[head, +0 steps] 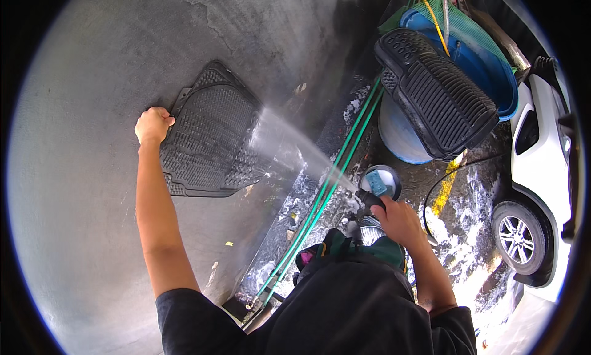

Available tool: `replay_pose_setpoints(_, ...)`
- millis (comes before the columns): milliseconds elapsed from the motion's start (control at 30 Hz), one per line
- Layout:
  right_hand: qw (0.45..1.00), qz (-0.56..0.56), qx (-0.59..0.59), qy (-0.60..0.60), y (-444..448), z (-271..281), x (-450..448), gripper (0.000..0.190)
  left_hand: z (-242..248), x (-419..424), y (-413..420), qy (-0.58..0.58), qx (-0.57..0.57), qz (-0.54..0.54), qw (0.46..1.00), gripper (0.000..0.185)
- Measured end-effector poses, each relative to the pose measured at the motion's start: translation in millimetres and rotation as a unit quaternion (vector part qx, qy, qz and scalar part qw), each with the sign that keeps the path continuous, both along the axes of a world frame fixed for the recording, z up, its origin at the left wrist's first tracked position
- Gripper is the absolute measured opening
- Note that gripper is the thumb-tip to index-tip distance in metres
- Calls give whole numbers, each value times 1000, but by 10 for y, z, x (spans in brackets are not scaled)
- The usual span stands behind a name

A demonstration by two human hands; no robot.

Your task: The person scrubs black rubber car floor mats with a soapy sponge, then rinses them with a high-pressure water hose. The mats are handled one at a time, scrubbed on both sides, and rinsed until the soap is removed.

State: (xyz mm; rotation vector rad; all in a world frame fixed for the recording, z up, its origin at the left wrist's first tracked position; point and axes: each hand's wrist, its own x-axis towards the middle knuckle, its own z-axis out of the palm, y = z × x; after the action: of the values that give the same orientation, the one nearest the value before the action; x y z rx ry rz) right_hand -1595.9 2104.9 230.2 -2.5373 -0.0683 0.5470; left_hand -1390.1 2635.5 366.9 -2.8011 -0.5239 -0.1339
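My left hand (154, 125) grips the upper left edge of a black rubber car floor mat (210, 133), held against a grey wall (92, 179). In my right hand (401, 220) is a black spray nozzle (369, 199). A fan of water (300, 145) leaves the nozzle and strikes the mat's right side. Just beyond the nozzle, a round bucket (398, 182) of suds holds a blue sponge (376, 182). More black ribbed mats (443, 96) lie over the rim of a big blue tub (508, 110) at the upper right.
Two green pipes (323, 188) run diagonally along the wall's foot. Foam covers parts of the wet floor (461, 225), where a thin black hose (427, 195) curves. A white car (535, 165) stands at the right. Green netting (466, 20) and a yellow hose (434, 18) hang by the tub.
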Motion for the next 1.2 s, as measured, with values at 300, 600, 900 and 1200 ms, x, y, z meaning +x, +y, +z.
replay_pose_setpoints(300, 1000, -8, -20, 2, -104, -381, 77, 41, 14, -17, -34, -6, -6, -3, 1000, 18)
replay_pose_setpoints(600, 996, 87, 20, 21, 70, -227, -283, 41, 13, -10, -27, 7, -14, -1, 1000, 18)
replay_pose_setpoints(900, 992, 99, -27, 73, 174, -329, -327, 44, 4, -17, -32, 7, -7, 5, 1000, 18)
replay_pose_setpoints(1200, 990, 64, -73, 105, -51, -463, -236, 41, 9, -45, -25, 0, -19, -6, 1000, 17)
